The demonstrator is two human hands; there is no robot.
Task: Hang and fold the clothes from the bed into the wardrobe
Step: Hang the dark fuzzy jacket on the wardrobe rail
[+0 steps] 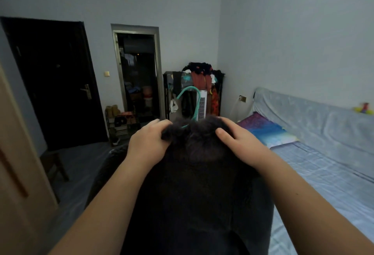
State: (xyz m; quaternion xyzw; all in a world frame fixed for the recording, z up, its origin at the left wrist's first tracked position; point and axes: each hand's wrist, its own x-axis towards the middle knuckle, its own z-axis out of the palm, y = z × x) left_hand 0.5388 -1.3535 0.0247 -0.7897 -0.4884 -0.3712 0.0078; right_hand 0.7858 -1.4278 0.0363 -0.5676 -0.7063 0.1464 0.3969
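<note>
A dark fuzzy garment (194,190) hangs in front of me, held up at its top by both hands. My left hand (148,140) grips the left side of its collar. My right hand (235,140) grips the right side, thumb on the front. The hook of a teal hanger (187,92) rises above the collar between my hands; the rest of the hanger is hidden inside the garment. The bed (327,173) with its pale blue sheet lies to my right.
A wooden wardrobe door (18,163) stands at the left edge. A loaded clothes rack (202,84) and a white tower fan (202,103) stand at the far wall. There are also a dark door (52,84), an open doorway (137,72), a shoe rack (121,123) and a small stool (53,163).
</note>
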